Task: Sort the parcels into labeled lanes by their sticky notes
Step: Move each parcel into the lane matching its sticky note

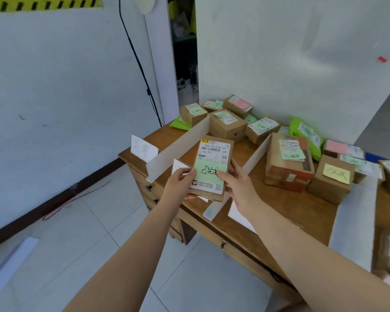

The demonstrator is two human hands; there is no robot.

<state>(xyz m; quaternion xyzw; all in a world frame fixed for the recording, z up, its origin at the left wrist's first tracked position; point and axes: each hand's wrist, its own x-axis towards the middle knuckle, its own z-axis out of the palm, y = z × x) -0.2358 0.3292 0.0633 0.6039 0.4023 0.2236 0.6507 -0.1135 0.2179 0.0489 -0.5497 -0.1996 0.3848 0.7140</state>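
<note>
Both hands on flat parcel (pixel 212 167) mid-frame over bench (pixel 291 206): left hand (pixel 178 185) and right hand (pixel 239 188) fingers pinching its edges, green sticky note (pixel 208 174) up.

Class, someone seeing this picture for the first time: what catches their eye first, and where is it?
First, the flat parcel with a green sticky note, held in the grip of the left hand and right hand at the wooden table's front edge. Next, white dividers splitting it into lanes.
</note>
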